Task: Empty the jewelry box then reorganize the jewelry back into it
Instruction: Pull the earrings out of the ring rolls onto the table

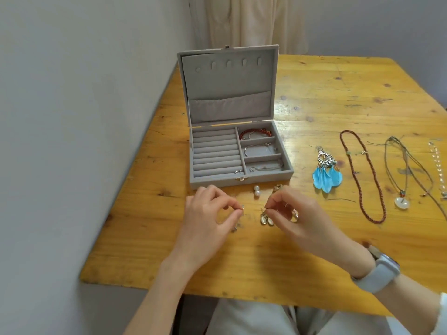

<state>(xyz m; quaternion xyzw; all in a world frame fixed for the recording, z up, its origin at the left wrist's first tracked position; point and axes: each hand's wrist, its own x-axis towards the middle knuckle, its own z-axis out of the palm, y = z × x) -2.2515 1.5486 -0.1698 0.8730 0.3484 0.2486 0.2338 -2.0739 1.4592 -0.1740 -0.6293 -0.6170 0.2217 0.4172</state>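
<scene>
One jewelry box (232,151) sits open on the table (314,97), toward its far left part, lid (227,85) standing upright with five small hook slots along the top and one pocket below. Inside: ring rolls on the left, three compartments on the right. Back compartment holds one red bead bracelet (254,133) plus a thin silver bangle; middle holds one silver bangle (257,149); front holds one thin chain piece (266,168). A pair of small studs (238,171) sits at the front end of the ring rolls.

Two hands just in front of the box. Left hand (212,213) pinches a tiny earring (242,208) between thumb and forefinger, other fingers curled. Right hand (292,211) pinches a drop earring (266,218) by its hook, pale stones hanging down near the tabletop; looks like two drops there, exact count hard to tell. Another small gold piece (294,216) shows under the right hand's fingers, partly hidden. Two pearls (256,190) lie on the table between the hands and the box front. One small gold item (277,188) is just beside them, mostly covered. A few tiny pieces (235,227) lie by the left thumb, too blurred to count.

Right of the box: one pair of blue feather earrings (326,174), one long brown bead necklace (358,175), one cord necklace with a round white pendant (402,202), another cord strand beside it, and one clear chain (437,165) at the frame edge. Grey watch (377,274) on the right wrist.
</scene>
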